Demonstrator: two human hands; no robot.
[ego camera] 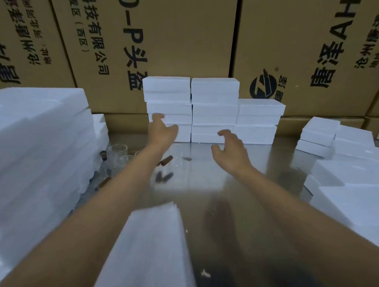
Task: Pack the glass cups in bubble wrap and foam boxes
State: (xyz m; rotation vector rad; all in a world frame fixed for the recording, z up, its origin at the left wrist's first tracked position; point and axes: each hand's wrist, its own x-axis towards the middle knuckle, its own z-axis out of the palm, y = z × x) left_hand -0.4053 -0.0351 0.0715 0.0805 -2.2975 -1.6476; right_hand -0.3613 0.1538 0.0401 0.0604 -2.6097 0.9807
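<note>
The left arm hides part of the glass cups [118, 150]; the near foam stack [32, 149] is blurred.

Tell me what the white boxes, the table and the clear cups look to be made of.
White boxes: likely foam, matte, soft blunt edges, no print. Table: probably steel, brushed and shiny; it mirrors the arms and boxes. Cups: seemingly glass, see-through with bright rims, though clear plastic can't be ruled out.

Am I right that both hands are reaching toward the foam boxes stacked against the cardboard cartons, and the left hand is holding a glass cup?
Not quite. In the head view the left hand holds nothing; its fingers are spread. The glass cups sit on the table. The right hand and foam boxes are as you said.
</note>
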